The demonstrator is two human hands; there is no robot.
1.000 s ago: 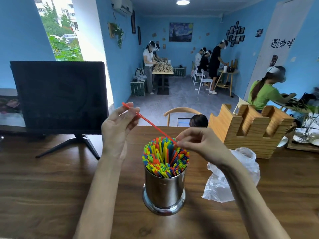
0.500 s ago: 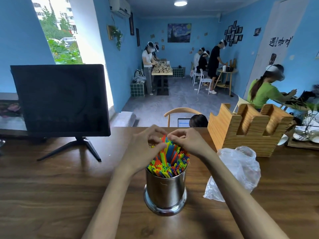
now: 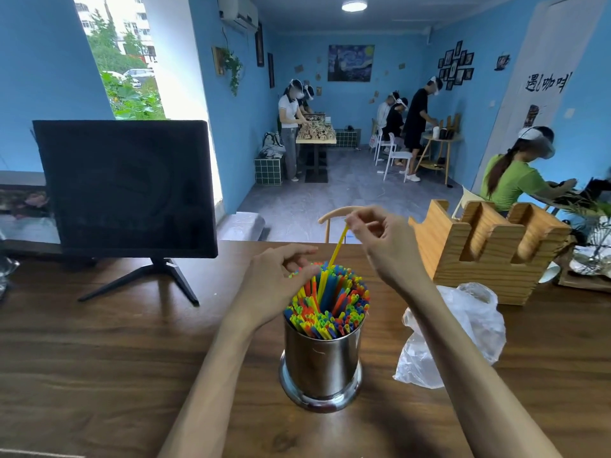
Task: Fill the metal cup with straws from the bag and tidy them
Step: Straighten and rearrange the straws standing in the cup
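Pinched at its top end in the right hand (image 3: 385,236), a yellow straw (image 3: 334,259) ran steeply down and toward the person from that grip, its lower end already sunk among the other straws (image 3: 329,305) packed into the metal cup (image 3: 320,361). Its long axis stood close to upright, leaning a little toward the right hand. Below the grip and nearer the bundle, the left hand (image 3: 281,282) rested against the far left edge of the straw tops, fingers loosely curled around a few of them; whether it truly held any, I could not tell. The cup stood upright on the wooden counter (image 3: 115,358), directly beneath the grip, and looked nearly full. To my eye the coming move was a straight push down along the straw's own line, with the left hand well placed to steady the bundle. Right of the grip and lower lay the crumpled plastic bag (image 3: 463,332), which looked emptied or close to it. A wooden holder (image 3: 489,256) stood beyond the bag, and a dark monitor (image 3: 125,190) well off to the left. Nothing stood in the straw's way but its tightly crowded neighbours.
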